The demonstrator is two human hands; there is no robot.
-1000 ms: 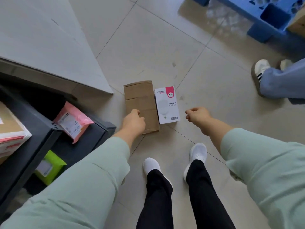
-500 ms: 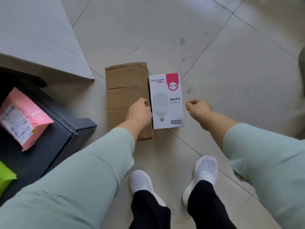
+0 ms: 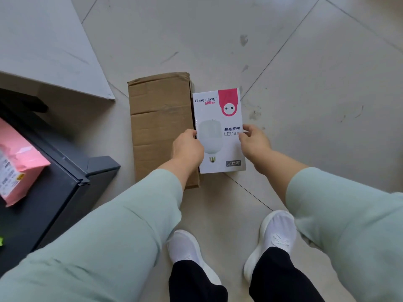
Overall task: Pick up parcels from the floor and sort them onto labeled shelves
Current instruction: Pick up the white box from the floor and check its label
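Note:
A white LED bulb box with a pink patch lies on the tiled floor, right beside a flat brown cardboard box. My left hand grips the bulb box's left edge, between the two boxes. On the opposite edge my right hand holds the same box, fingers curled onto its face. Both boxes rest on the floor.
A dark metal shelf stands at the left with a pink mailer bag on it. Above it a grey shelf top juts out. My two white shoes stand just behind the boxes.
Both hands have closed in on the white bulb box and taken hold of its two sides. The view has dropped closer to the floor.

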